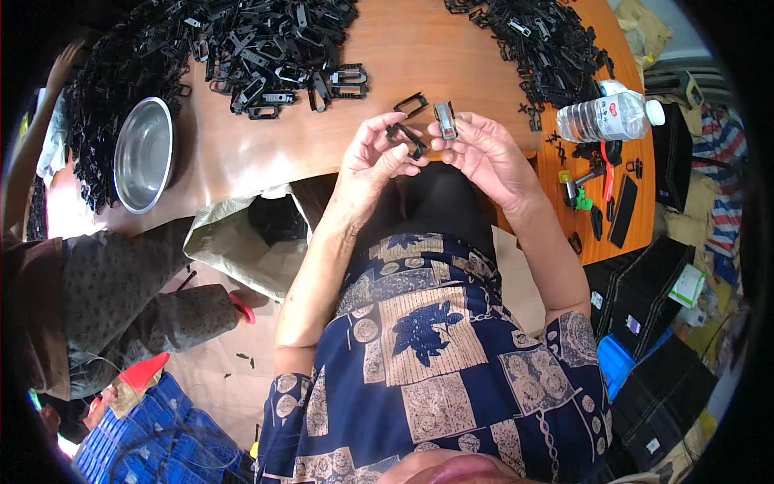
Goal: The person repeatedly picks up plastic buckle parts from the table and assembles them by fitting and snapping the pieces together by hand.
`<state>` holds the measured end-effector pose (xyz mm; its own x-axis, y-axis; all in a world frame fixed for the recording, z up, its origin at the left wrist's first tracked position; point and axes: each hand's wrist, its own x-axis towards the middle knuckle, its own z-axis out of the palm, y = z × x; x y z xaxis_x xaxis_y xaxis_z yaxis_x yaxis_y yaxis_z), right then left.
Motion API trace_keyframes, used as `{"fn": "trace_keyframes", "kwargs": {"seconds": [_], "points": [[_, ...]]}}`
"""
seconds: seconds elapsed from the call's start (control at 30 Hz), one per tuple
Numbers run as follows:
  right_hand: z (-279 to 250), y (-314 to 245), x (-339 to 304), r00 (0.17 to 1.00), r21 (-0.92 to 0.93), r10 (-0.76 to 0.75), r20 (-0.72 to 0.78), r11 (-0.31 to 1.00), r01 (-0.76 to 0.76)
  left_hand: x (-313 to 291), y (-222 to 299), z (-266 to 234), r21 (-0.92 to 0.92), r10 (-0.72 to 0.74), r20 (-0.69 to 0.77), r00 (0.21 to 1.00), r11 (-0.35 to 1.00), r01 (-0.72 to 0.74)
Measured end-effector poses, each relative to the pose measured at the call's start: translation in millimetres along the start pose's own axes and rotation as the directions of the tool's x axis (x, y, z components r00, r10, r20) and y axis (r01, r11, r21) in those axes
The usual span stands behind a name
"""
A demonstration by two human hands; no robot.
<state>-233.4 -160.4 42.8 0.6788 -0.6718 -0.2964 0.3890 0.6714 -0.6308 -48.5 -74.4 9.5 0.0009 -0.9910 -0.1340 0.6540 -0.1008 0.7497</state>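
Note:
My left hand point(372, 160) is closed on a small black plastic frame point(409, 142), pinched between thumb and fingers at the table's near edge. Beside it, my right hand point(489, 160) grips a black plastic clip point(445, 121) that has a shiny grey face. The two pieces are close together but apart. Just beyond my left fingertips is another black frame point(412, 104); whether it touches them I cannot tell. A large heap of black plastic parts point(270, 48) covers the far left of the wooden table point(403, 48).
A second black heap point(542, 50) lies far right, near a water bottle point(605, 118) on its side and small tools. At left stands a metal bowl point(143, 155). Below the table hangs a white sack point(242, 250). Another person point(121, 298) sits at left; blue crates point(161, 440) stand below.

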Motion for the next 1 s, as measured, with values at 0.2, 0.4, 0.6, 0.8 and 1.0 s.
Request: {"fn": "trace_keyframes", "kwargs": {"seconds": [0.2, 0.4, 0.6, 0.8, 1.0], "points": [[6, 11, -3, 0.972, -0.642, -0.228, -0.050, 0.753, 0.144, 1, 2, 4, 0.053, 0.039, -0.033, 0.999, 0.998, -0.037], [24, 27, -1, 0.845, -0.875, -0.505, 0.173, 0.315, 0.368, 0, -4, 5, 0.092, 0.067, -0.087, 0.994, 0.994, -0.058], [32, 29, 0, 0.786, -0.920, -0.541, 0.299, 0.054, 0.387, -5, -11, 4, 0.215, 0.124, -0.063, 0.990, 0.971, -0.108], [32, 32, 5, 0.763, -0.896, -0.470, 0.444, -0.226, 0.382, -8, -19, 2, 0.224, 0.146, -0.148, 0.978, 0.968, -0.111], [26, 41, -2, 0.750, -0.875, -0.456, 0.480, -0.318, 0.366, -2, -29, 13, 0.054, 0.132, -0.310, 0.942, 0.991, -0.121]]}}
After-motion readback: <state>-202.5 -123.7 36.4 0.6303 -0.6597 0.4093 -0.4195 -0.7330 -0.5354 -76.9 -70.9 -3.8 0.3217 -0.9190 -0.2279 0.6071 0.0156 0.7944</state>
